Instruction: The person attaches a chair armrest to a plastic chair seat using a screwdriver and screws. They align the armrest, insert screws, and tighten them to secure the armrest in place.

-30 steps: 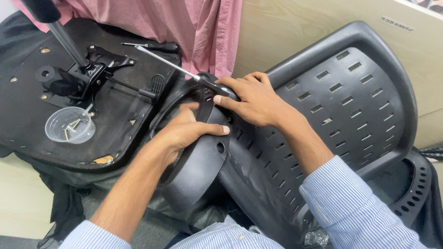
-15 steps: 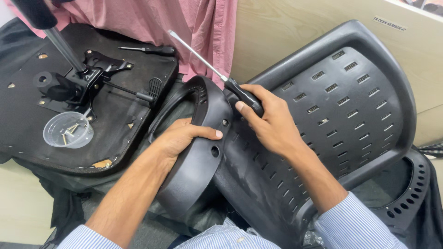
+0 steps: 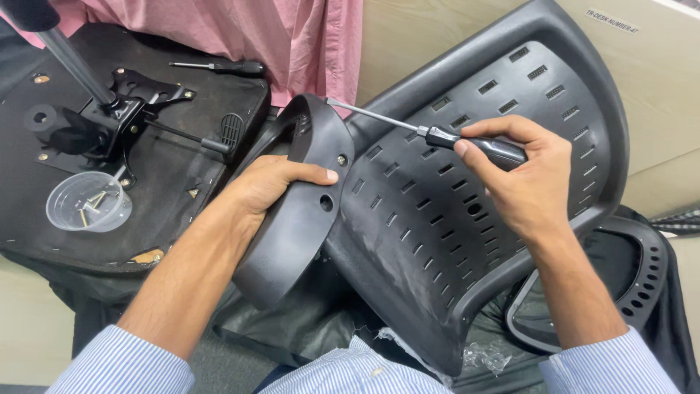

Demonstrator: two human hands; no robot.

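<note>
My left hand (image 3: 271,184) grips a curved black plastic chair bracket (image 3: 295,219) that stands against the slotted black chair back (image 3: 467,168). A bolt (image 3: 341,159) sits in the bracket's upper hole, and the hole (image 3: 325,203) below it is empty. My right hand (image 3: 526,182) holds a screwdriver (image 3: 437,134) by its black handle. Its metal shaft lies nearly level and points left, with the tip just above the bracket's top edge.
An upturned chair seat (image 3: 168,182) with its metal mechanism (image 3: 124,117) and gas cylinder (image 3: 65,55) lies at left. A clear cup of screws (image 3: 87,203) rests on it. A second screwdriver (image 3: 222,67) lies near a person in a pink shirt (image 3: 277,36). Another black plastic part (image 3: 634,284) sits lower right.
My right hand has drawn the screwdriver to the right and levelled it, its tip now above the bracket's top. My left hand keeps its grip on the bracket.
</note>
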